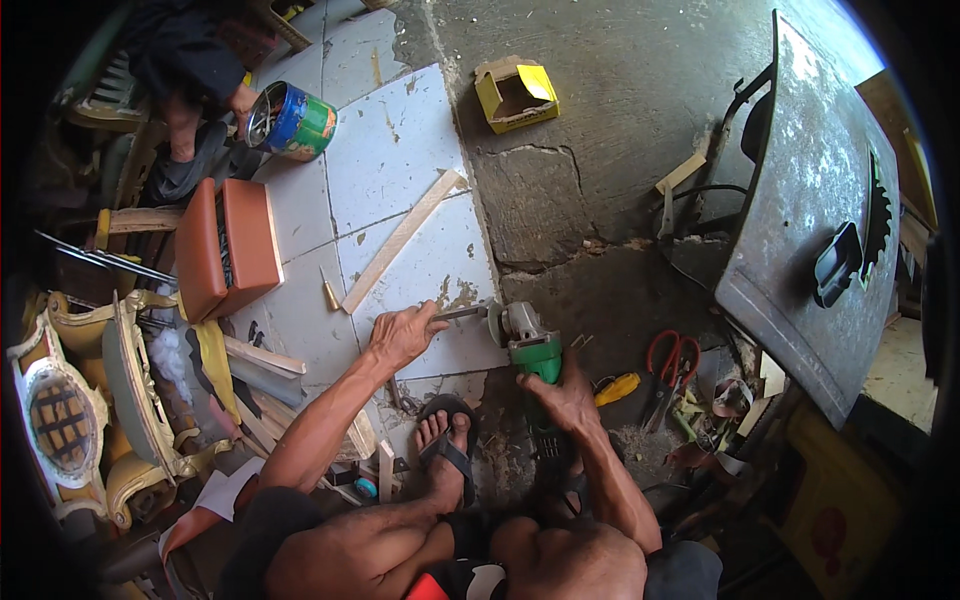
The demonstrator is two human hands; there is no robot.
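Metal strip ends beside grinder disc, open floor beyond.

I am looking down on pale square tiles, their faces showing brown, flaking patches. Dark grey concrete is meeting their right edge, and a jagged crack is running across it from that edge. A scuffed metal-topped table is standing over the concrete's right side. Carved cream-and-gold chair frames are crowding the tiles' left edge. Bright bluish light is showing beyond the table's far corner.
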